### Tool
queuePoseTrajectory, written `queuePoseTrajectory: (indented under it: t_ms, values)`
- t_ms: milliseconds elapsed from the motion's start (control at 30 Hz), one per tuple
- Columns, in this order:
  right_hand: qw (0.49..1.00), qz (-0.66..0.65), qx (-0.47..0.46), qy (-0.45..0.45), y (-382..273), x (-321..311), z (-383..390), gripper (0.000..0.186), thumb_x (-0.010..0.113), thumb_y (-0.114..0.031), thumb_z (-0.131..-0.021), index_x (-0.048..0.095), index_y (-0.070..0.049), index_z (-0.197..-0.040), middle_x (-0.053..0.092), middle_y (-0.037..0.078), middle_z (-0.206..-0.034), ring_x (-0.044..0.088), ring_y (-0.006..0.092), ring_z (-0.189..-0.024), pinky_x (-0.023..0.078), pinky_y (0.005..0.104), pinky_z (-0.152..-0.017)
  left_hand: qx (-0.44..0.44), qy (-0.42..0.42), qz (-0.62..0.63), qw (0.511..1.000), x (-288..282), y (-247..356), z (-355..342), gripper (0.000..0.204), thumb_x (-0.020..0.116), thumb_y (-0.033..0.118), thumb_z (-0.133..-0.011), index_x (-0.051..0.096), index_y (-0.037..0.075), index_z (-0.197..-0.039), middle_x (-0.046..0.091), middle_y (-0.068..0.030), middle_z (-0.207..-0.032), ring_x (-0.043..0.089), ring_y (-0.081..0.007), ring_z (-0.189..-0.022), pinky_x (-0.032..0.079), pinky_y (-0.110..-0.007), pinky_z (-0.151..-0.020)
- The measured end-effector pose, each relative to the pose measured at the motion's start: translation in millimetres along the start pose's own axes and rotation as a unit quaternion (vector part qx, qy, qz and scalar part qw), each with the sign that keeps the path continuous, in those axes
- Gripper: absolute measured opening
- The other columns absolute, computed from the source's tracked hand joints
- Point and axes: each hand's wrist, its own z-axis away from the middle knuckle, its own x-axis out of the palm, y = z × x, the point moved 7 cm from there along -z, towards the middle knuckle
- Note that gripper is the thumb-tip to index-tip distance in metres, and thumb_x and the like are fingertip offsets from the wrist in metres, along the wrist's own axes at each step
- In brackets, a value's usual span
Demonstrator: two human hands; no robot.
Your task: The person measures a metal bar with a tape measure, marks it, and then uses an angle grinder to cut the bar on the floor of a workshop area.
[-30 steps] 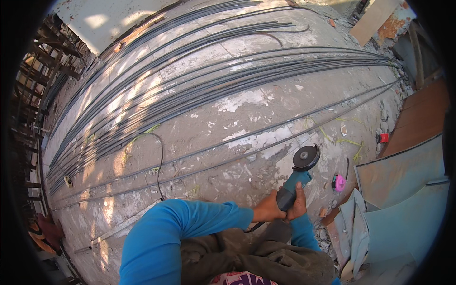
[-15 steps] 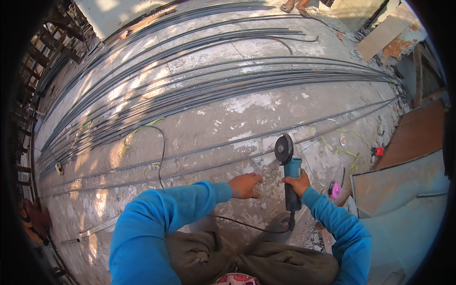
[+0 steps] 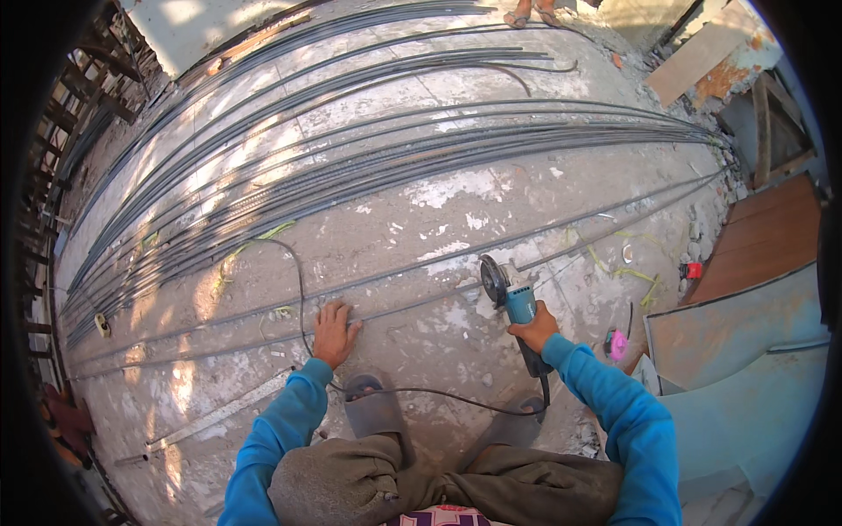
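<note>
My right hand [image 3: 535,326] is wrapped around the body of a teal and black angle grinder [image 3: 521,307], held tilted with its disc up and to the left. The disc is beside the nearest long steel bar [image 3: 421,301], and I cannot tell whether they touch. At the left, my left hand [image 3: 335,335] is open over that same bar, fingers pointing away from me; whether it touches the bar is unclear. The grinder's black cord [image 3: 438,392] runs from its rear end across in front of my sandals and past my left wrist.
Many long steel bars [image 3: 377,158] lie in bundles farther off. A pink tape measure [image 3: 617,344] and a red object [image 3: 693,271] lie at the right, near leaning panels [image 3: 728,333]. Another person's feet [image 3: 531,14] stand at the far edge. A pale metal strip [image 3: 219,414] lies at the left.
My left hand has moved left, away from the grinder, to the nearest bar. My right hand has shifted the grinder slightly left and down, tilting it more.
</note>
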Motion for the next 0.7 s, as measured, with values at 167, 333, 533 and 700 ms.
queuePoseTrajectory:
  t_ms: [167,333,533,700]
  values:
    - [1.000,0.011,0.009,-0.001,0.4,-1.9,-2.9,0.077,0.078,-0.034,-0.061,0.043,0.004,-0.117,0.062,0.023,-0.102,0.063,0.0351,-0.093,0.051,0.0389,-0.082,0.009,-0.002,0.014,1.000,2.0,-1.7,0.1,0.042,0.057,0.031,-0.089,0.051,0.004,-0.121,0.046,-0.0150,-0.127,0.037,-0.0349,-0.126,0.027,-0.048,-0.104]
    - [0.999,0.010,0.029,-0.022,-1.8,-0.7,-3.3,0.083,0.077,-0.036,-0.062,0.039,0.005,-0.122,0.061,0.026,-0.107,0.062,0.0377,-0.099,0.050,0.0394,-0.086,0.010,0.002,-0.015,1.000,5.2,-2.3,1.3,0.043,0.055,0.031,-0.090,0.050,0.004,-0.124,0.044,-0.0153,-0.131,0.034,-0.0361,-0.130,0.023,-0.049,-0.106]
    - [0.999,0.018,0.033,-0.014,-2.2,0.0,-1.4,0.083,0.077,-0.036,-0.063,0.039,0.004,-0.124,0.061,0.026,-0.108,0.062,0.0376,-0.099,0.049,0.0402,-0.087,0.013,0.023,-0.024,0.999,6.3,-2.2,2.4,0.043,0.053,0.032,-0.091,0.050,0.005,-0.124,0.045,-0.0146,-0.131,0.035,-0.0358,-0.129,0.022,-0.049,-0.107]
    - [0.999,0.033,0.023,0.013,-3.2,-2.5,2.7,0.075,0.077,-0.034,-0.062,0.042,0.002,-0.117,0.063,0.025,-0.098,0.064,0.0375,-0.090,0.051,0.0408,-0.080,0.009,0.033,-0.017,0.999,6.9,-2.1,1.9,0.038,0.056,0.031,-0.089,0.053,0.005,-0.117,0.047,-0.0145,-0.128,0.037,-0.0353,-0.127,0.025,-0.049,-0.105]
